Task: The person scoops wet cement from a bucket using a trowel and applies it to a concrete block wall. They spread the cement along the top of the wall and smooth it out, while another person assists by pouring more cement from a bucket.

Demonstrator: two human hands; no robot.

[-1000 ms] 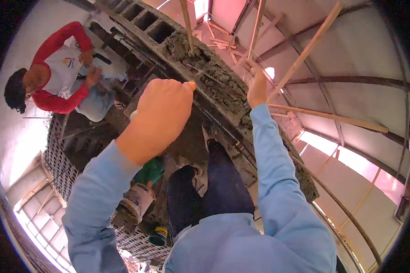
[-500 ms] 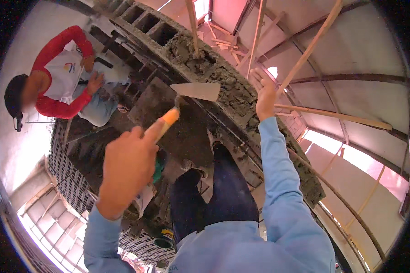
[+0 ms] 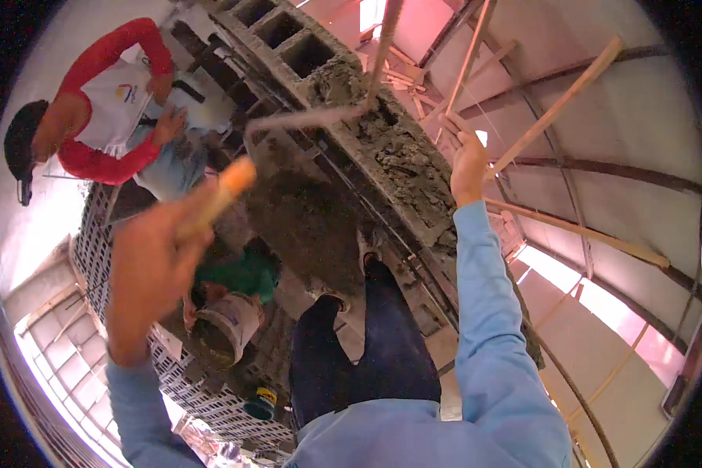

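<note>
My left hand, blurred by motion, is closed around the handle of a trowel with an orange tip. The trowel's blade appears edge-on and smeared, over the near side of a block wall. Grey mortar lies rough along the wall's top. My right hand is raised at the wall's far side with its fingers stretched upward. I see nothing held in it.
A rusty bar rises from the wall beside hollow block openings. At left sits a person in red sleeves. Below, someone in green is by a bucket. Wooden braces cross the right side.
My left hand has swung left and toward me with the trowel, whose blade has turned edge-on. My right hand's fingers have drawn closer together. The person in green and the bucket show more fully.
</note>
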